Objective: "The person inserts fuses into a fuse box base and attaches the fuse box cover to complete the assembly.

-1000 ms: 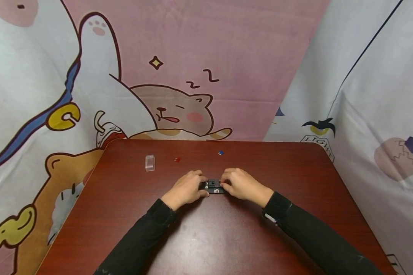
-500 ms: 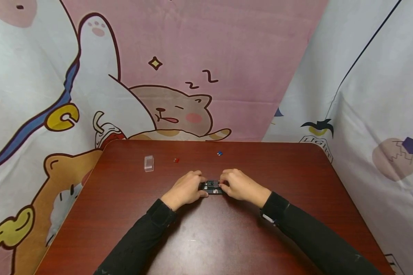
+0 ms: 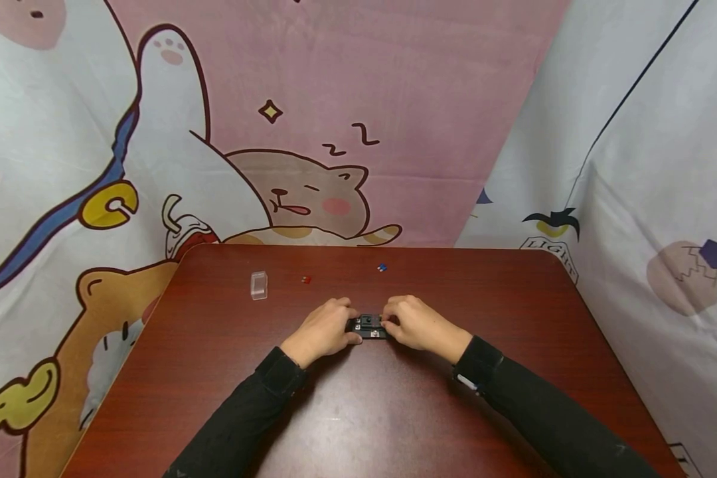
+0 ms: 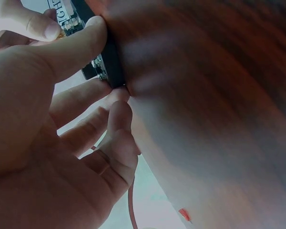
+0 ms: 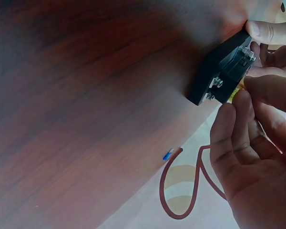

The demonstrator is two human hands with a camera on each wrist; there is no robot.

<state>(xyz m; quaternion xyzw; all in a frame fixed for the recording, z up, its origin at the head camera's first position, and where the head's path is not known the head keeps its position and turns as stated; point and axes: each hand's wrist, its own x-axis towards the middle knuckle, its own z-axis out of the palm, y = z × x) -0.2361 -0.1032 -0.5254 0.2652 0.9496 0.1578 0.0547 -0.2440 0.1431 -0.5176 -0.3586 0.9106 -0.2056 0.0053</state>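
A small black block with metal screw terminals [image 3: 370,326] lies on the table between both hands. My left hand [image 3: 325,328] grips its left end, thumb on the near side and fingers at the far side. At the right end, my right hand [image 3: 417,322] pinches a small yellow piece [image 5: 235,91] between thumb and index finger, against the block. The fingertips cover most of this piece, so its kind cannot be told. In the right wrist view, terminal screws [image 5: 218,83] show on the block's face.
Toward the back of the brown table [image 3: 346,425] stands a clear plastic box [image 3: 259,285]. Small red pieces [image 3: 306,279] lie to its right, and small blue pieces [image 3: 382,267] lie farther right. A printed cloth [image 3: 430,133] hangs behind the table.
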